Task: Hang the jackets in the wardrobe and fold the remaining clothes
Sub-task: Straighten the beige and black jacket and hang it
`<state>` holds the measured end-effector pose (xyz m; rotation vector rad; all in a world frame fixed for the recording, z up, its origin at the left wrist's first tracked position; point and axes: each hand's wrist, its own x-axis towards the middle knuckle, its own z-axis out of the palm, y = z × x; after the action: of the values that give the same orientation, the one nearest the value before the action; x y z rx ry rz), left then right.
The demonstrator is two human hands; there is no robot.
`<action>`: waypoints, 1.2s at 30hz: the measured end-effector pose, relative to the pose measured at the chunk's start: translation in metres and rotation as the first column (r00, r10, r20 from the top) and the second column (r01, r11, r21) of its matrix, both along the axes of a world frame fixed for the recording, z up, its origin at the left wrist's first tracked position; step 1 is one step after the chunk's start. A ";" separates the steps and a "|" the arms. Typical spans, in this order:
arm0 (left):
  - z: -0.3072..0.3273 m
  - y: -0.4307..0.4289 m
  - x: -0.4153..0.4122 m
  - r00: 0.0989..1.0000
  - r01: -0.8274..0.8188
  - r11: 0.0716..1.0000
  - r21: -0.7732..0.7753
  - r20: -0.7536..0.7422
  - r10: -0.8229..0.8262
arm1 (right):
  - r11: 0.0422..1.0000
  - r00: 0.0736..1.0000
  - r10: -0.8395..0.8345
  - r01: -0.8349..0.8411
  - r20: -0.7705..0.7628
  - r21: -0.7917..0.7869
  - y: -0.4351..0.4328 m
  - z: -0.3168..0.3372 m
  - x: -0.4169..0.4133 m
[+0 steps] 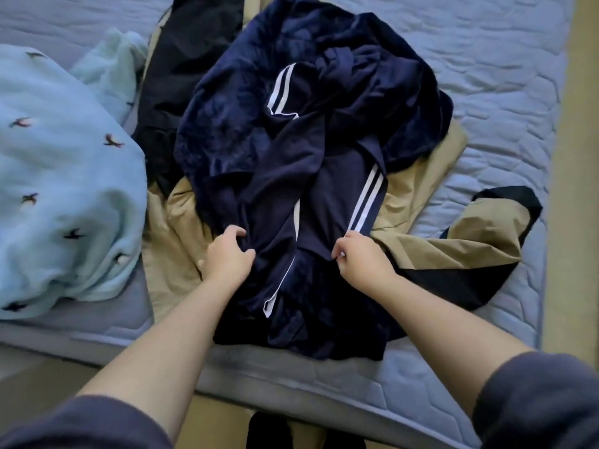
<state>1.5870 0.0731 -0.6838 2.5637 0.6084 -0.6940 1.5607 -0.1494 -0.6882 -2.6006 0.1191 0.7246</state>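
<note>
A pile of clothes lies in the middle of the bed. On top is a navy garment with white side stripes (pixel 291 176), crumpled over a dark blue velvety garment (pixel 233 102). My left hand (pixel 228 254) grips a bunch of the navy fabric at its near left edge. My right hand (pixel 361 257) pinches the same garment at the end of the white stripes. Under them spreads a beige jacket with black lining (pixel 453 244). A black garment (pixel 181 72) lies at the back left of the pile.
A light blue blanket with small bird prints (pixel 61 189) is heaped on the left of the quilted blue mattress (pixel 502 102). The mattress's near edge (pixel 291 380) runs below the pile. Beige floor (pixel 577 157) shows along the right side.
</note>
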 end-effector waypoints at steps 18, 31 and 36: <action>0.028 -0.059 -0.035 0.855 0.435 0.639 -0.634 0.071 -0.513 | 0.919 0.928 -0.314 0.350 -0.202 0.181 -0.004 0.017 0.063; 0.001 -0.026 0.005 0.782 -0.615 0.665 -0.424 -0.219 0.584 | 0.551 0.502 -0.801 0.832 0.327 0.073 -0.163 0.098 0.094; 0.016 -0.055 0.021 0.958 -0.282 0.908 -0.308 -0.136 0.251 | 0.720 0.720 -0.678 0.691 0.148 -0.069 -0.169 0.089 0.083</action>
<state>1.6084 0.0178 -0.6682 2.1032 0.7868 -0.7514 1.6435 -0.3182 -0.5989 -2.4054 1.0659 0.2909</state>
